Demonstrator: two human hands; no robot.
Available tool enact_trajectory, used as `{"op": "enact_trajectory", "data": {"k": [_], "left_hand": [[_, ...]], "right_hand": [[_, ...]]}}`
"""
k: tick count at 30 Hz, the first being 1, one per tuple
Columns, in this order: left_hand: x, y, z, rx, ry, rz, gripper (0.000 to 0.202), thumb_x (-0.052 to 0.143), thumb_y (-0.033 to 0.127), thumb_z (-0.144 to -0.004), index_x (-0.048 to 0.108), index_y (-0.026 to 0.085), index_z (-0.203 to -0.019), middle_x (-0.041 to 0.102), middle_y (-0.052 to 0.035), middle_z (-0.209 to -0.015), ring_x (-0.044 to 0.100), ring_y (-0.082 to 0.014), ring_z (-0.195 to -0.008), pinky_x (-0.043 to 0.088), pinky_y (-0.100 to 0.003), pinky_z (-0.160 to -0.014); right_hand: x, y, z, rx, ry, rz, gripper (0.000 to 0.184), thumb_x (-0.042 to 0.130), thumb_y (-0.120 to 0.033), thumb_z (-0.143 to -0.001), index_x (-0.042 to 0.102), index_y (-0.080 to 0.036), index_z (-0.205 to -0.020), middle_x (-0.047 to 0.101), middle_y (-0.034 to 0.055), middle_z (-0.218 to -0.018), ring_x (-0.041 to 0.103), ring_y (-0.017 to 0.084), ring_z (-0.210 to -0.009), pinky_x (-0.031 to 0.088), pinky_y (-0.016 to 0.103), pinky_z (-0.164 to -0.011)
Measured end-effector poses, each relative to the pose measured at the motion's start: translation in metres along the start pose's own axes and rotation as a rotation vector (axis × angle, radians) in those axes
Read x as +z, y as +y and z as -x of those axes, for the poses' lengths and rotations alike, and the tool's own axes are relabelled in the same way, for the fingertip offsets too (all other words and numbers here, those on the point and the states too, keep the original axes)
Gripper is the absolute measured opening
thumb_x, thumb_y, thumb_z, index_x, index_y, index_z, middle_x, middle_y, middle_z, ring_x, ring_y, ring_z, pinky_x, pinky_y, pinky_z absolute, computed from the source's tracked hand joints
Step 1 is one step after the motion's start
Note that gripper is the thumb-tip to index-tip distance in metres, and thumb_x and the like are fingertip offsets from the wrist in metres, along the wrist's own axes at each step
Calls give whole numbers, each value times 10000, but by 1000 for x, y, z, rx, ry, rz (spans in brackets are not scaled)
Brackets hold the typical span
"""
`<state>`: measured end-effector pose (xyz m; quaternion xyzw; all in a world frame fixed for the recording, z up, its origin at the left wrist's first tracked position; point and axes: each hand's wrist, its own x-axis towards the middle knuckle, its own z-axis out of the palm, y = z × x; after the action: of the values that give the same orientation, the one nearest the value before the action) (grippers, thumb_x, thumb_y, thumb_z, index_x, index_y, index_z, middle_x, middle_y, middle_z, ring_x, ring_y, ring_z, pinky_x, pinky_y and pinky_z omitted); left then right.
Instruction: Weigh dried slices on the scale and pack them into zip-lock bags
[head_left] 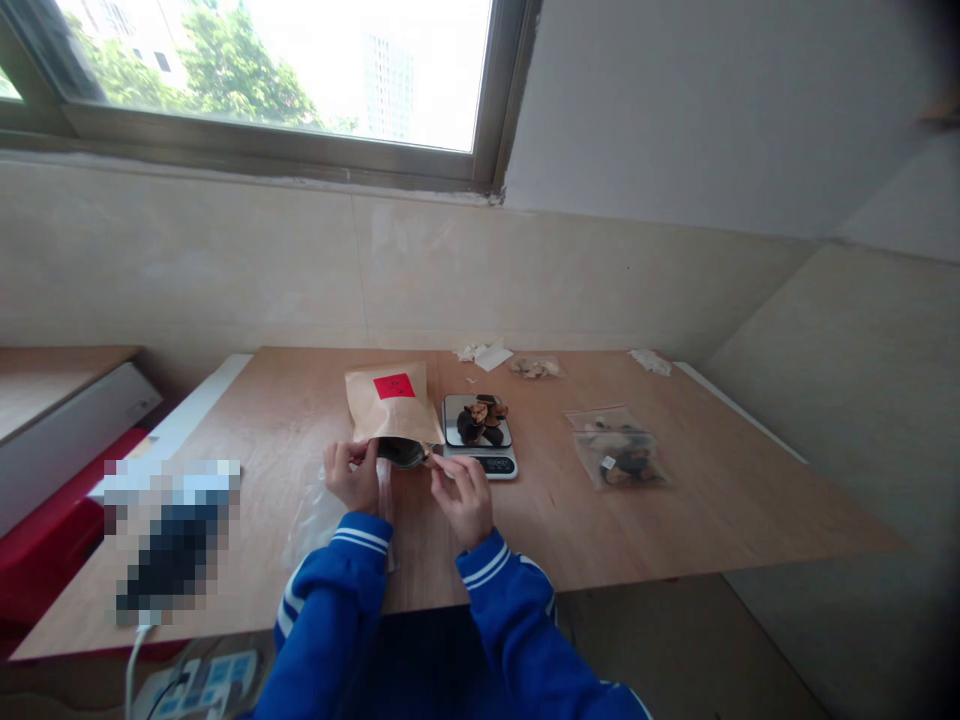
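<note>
A brown paper bag (386,415) with a red label lies on the table, its dark mouth facing me. My left hand (354,480) is closed on the left edge of that mouth. At the right corner of the mouth, my right hand (463,495) pinches the bag's edge; a small brownish bit shows by its fingertips. Just right of the bag stands a white kitchen scale (455,405), carrying a heap of dark brown and black dried pieces (482,420). Its display is too small to read. Under my left hand lies a clear plastic bag (319,515).
A zip bag with dark pieces (616,455) lies to the right. Farther back are a small bag of pale pieces (535,368) and white paper scraps (491,356). A blurred dark object (180,540) with a white cable (133,660) is at the table's left.
</note>
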<state>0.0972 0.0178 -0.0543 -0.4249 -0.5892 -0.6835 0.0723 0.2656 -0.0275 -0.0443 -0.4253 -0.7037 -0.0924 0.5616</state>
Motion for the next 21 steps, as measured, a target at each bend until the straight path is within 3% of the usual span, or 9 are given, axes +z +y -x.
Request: {"op": "enact_trajectory", "data": {"k": [3,6,15,21], "left_hand": [[0,-1,1,21,1,22,289,699,344,-779,533,203,-590,502,26,-598,472,-138,-583,417,-267,-571],[0,-1,1,41,-2,27,287,698,337,-786,532,201,-594,501,23,-603,463,-136,-580,408,-268,-564],[-1,2,0,20,-9,-4,315,678,370,-787,514,207,-574,497,24,-596,466,-137,-568,414,-274,-575],[-2,2,0,11,-21,-8,297,675,367,-784,525,211,-580,499,23,-594,468,-141,-563,412,-276,-572]], "right_hand": [[-16,17,-2,71,24,75,218,576,-192,-911,683,-204,-1100,634,71,-933,635,181,-880,557,332,-819],[-22,32,-8,115,-64,152,194,557,-214,-923,689,-191,-1063,609,82,-961,619,196,-909,543,347,-831],[-6,62,-25,38,-361,434,257,503,-140,-921,702,-203,-1070,606,104,-1020,546,232,-882,484,375,-805],[-12,67,-19,69,-356,368,384,433,-114,-915,670,-230,-1194,592,110,-1085,531,243,-926,450,397,-833]]}}
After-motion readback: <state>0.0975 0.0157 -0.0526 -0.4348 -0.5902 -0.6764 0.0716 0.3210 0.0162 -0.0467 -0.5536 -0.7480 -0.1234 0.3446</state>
